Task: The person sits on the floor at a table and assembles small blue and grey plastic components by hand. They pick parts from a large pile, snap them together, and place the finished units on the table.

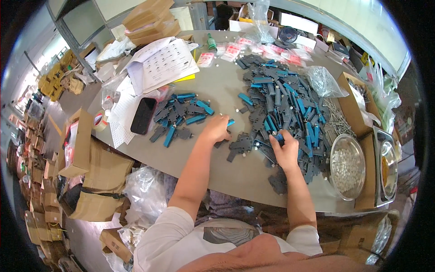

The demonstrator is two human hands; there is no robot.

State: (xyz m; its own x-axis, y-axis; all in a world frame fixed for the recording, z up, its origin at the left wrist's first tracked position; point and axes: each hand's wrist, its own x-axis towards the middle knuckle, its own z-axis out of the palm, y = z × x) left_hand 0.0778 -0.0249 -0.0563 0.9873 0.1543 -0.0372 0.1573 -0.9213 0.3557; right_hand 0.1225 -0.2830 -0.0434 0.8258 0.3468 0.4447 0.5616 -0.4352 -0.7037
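Note:
My left hand (216, 129) is closed on a small blue-and-dark-grey plastic part (231, 122), mostly hidden by the fingers, just right of a small pile of similar parts (185, 109). At the left edge of a much bigger heap of blue and dark grey plastic parts (290, 97), my right hand (287, 153) pinches another blue-and-dark part (279, 137) between thumb and fingers. Between the two hands a few flat dark grey pieces (241, 142) lie on the grey table (219, 170).
A steel bowl of small white pieces (347, 167) and loose screws (336, 119) lie right of the heap. Leftward are a black phone (143, 116), printed sheets (168, 65) and a tape roll (99, 120). A green bottle (211, 43) and red-and-white packets (232, 51) sit at the back.

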